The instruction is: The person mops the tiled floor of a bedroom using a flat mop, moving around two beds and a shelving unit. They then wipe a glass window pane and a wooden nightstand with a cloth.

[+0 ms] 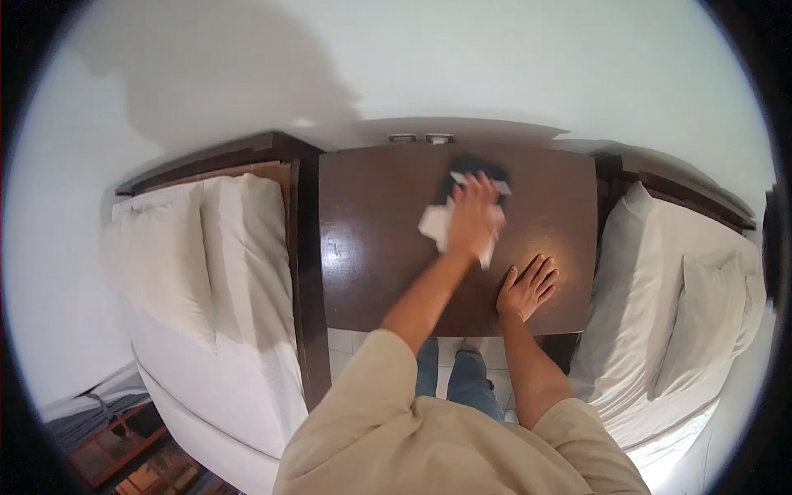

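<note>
My left hand presses on a white cloth or tissue on top of a dark brown wooden table. The hand is slightly blurred, and parts of the white piece stick out on both sides of it and beyond the fingertips. A dark patch, perhaps a shadow, lies just past the fingers. Nearer the table's front right corner, my right hand rests flat on the tabletop, fingers spread, with nothing in it.
Beds with white sheets stand to the left and right of the table, each with a pillow. Two wall sockets sit low on the white wall behind it. Tiled floor shows below. A reddish rack or frame is at the lower left.
</note>
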Motion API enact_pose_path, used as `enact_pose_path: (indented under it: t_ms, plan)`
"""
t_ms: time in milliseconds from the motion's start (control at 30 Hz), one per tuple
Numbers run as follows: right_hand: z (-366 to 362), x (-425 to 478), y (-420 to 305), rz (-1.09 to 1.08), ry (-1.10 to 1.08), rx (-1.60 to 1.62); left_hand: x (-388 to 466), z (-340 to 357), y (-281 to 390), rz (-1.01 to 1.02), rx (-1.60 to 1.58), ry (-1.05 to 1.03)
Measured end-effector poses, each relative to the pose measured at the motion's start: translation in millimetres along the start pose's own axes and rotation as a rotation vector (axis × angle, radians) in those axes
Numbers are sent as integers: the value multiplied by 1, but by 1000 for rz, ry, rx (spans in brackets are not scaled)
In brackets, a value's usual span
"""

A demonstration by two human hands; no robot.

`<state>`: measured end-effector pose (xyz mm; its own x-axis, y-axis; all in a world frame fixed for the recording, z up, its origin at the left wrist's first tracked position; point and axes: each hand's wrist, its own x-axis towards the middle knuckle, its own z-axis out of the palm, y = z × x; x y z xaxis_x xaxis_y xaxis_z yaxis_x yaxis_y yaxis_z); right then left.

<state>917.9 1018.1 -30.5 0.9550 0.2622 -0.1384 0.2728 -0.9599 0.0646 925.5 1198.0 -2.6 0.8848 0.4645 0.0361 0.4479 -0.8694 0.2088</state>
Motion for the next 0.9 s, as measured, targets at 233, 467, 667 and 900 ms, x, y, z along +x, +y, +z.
enact_pose_path:
  t_ms: [233,467,667,900]
  plan:
    - [-9,7,-1,20,-102,14,-149,-3,-62,-155,-28,-235]
    - [-10,5,-1,-17,-26,88,3,5,-209,-685,307,401]
    - [-13,7,1,-1,-58,84,133,44,-47,-215,14,34]
    - [-10,10,3,37,-76,66,126,38,-35,-7,-310,97]
